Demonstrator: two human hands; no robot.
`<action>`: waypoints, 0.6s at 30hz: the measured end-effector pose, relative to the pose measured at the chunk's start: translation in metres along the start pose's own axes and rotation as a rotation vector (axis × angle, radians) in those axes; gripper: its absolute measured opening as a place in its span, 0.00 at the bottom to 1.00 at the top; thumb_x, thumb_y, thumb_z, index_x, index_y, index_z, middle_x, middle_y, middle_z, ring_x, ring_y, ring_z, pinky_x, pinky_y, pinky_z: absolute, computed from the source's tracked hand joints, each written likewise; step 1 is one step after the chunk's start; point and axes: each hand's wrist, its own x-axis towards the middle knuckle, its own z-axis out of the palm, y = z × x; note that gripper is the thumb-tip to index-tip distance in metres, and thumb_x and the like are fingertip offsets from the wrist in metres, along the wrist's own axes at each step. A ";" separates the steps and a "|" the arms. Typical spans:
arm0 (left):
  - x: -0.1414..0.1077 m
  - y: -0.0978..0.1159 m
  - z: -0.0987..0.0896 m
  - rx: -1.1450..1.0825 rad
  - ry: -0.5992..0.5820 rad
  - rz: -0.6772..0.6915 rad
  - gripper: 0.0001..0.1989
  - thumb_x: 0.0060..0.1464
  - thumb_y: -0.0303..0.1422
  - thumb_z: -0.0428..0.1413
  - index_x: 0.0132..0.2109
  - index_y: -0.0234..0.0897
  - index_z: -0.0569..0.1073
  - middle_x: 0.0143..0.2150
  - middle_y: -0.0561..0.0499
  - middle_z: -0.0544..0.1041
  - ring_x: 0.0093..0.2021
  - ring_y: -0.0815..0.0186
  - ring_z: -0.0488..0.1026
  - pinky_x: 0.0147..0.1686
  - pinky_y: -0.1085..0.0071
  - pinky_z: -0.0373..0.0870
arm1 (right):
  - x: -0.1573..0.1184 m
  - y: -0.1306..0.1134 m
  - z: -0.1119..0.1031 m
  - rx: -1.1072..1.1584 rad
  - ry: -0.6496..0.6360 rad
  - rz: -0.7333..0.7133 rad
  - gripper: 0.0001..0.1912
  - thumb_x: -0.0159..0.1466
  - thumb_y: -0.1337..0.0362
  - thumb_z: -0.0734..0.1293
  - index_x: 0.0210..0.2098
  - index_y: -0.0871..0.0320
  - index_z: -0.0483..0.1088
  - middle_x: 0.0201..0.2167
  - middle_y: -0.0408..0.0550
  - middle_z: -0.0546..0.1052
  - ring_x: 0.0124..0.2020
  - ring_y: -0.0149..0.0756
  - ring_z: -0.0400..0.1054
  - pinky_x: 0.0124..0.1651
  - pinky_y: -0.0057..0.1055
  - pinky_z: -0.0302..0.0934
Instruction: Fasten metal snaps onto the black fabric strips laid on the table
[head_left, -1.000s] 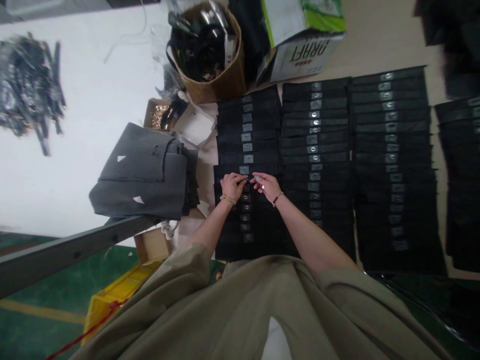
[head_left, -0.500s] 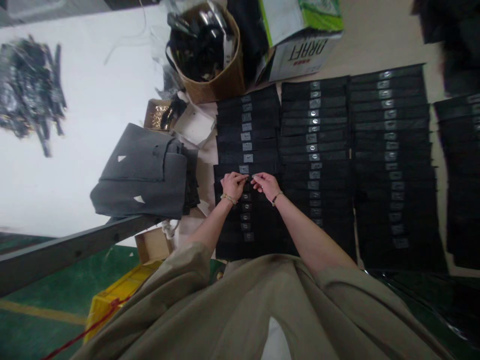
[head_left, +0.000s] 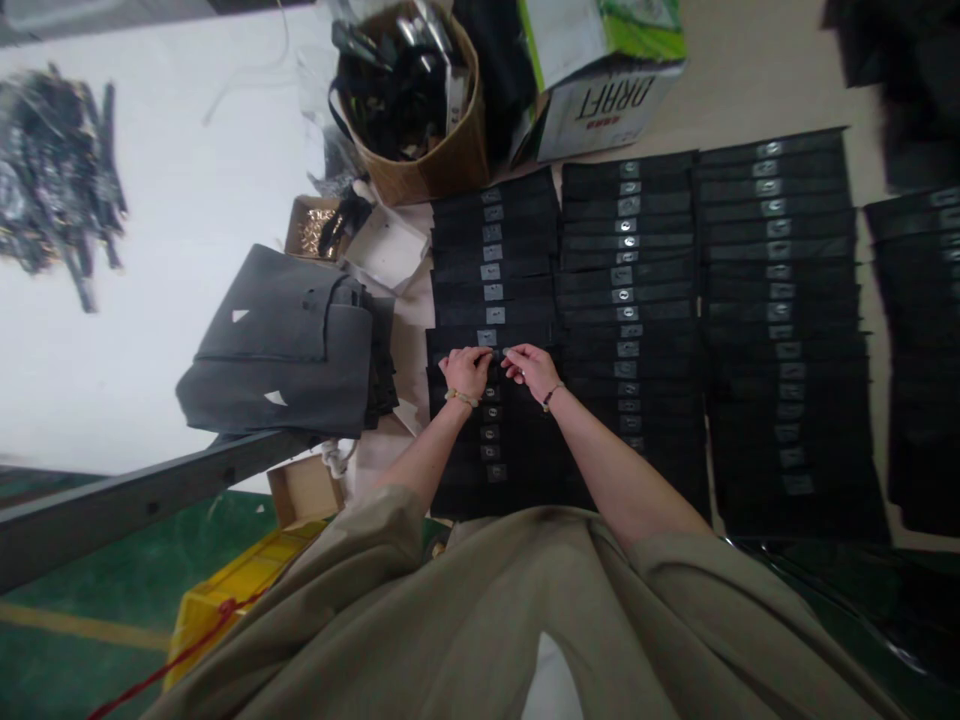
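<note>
My left hand and my right hand meet over the leftmost column of overlapping black fabric pieces. The fingers of each are pinched together, with the fingertips close to each other beside one of the small grey labels. Whatever lies between the fingertips is too small to make out. More labels, some with a pale round mark, run down the column above and below my hands. My left wrist wears a beaded bracelet, my right a dark thin one.
More labelled black columns lie to the right. Left is a stack of dark grey fabric, near a small box of gold-coloured pieces and a white tray. Behind stand a cardboard container and a green-white carton.
Both hands stay over the same label area, fingers still pinched. The tips have shifted only very slightly; the whole view has moved a little.
</note>
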 end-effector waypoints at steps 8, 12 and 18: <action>-0.004 0.011 0.000 -0.007 0.049 -0.153 0.06 0.61 0.38 0.57 0.40 0.48 0.80 0.44 0.52 0.82 0.51 0.56 0.71 0.55 0.53 0.56 | 0.000 -0.001 0.000 -0.007 -0.003 0.000 0.21 0.52 0.52 0.77 0.31 0.60 0.70 0.25 0.44 0.77 0.19 0.24 0.67 0.16 0.19 0.50; -0.005 0.019 0.005 -0.030 0.083 -0.287 0.06 0.59 0.38 0.58 0.36 0.46 0.79 0.44 0.50 0.80 0.52 0.54 0.69 0.53 0.53 0.58 | 0.000 -0.002 0.001 -0.015 0.001 0.003 0.20 0.52 0.52 0.77 0.32 0.60 0.70 0.25 0.44 0.77 0.19 0.24 0.66 0.16 0.19 0.51; -0.006 0.030 0.012 -0.080 0.123 -0.411 0.08 0.60 0.37 0.56 0.34 0.43 0.78 0.46 0.50 0.79 0.54 0.54 0.69 0.53 0.53 0.61 | 0.000 -0.004 0.001 -0.029 0.005 0.015 0.19 0.53 0.54 0.77 0.31 0.60 0.70 0.25 0.43 0.77 0.19 0.24 0.66 0.16 0.19 0.51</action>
